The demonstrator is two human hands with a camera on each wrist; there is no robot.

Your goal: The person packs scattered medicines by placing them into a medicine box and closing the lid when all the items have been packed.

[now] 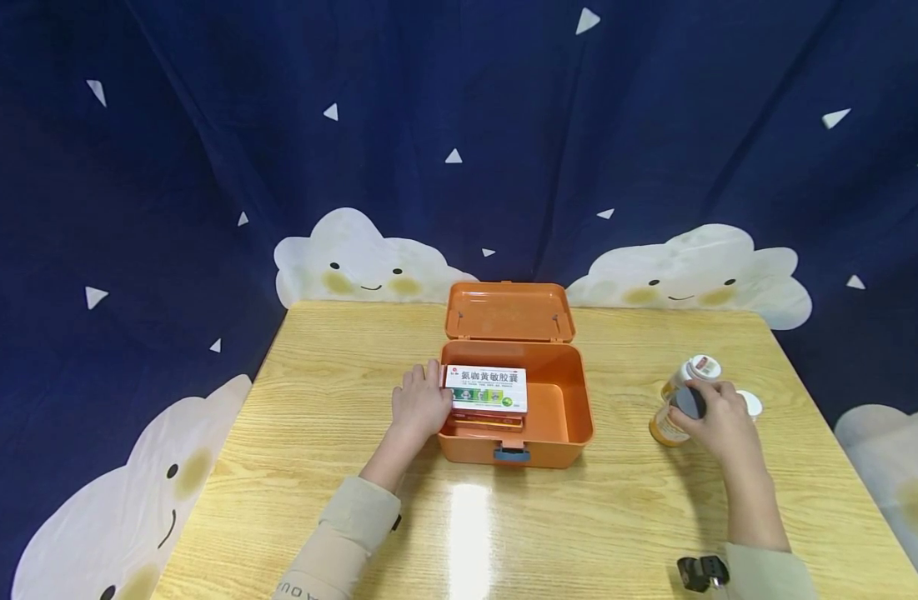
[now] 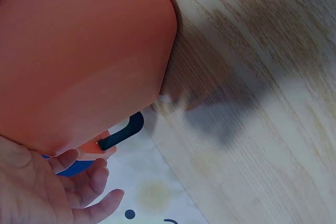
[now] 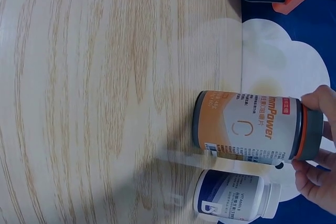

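Note:
My right hand (image 1: 721,417) pinches the dark grey cap of a vitamin C bottle (image 3: 247,127) with an orange and white label, at the table's right side. Beside it stands a white-capped bottle with a blue and white vitamin B label (image 3: 231,195). My left hand (image 1: 421,402) rests at the left rim of an orange storage box (image 1: 579,392), its fingers loosely bent against the outer side. The box's lid (image 1: 509,310) is raised at the back. Inside, on the left, a white medicine box (image 1: 485,402) lies above a red and orange box (image 1: 489,422).
Another white cap (image 1: 751,404) shows behind my right hand. A blue latch (image 1: 512,455) is on the storage box's front. The wooden table (image 1: 316,367) meets a dark blue curtain (image 1: 398,100) with clouds and white triangles behind it.

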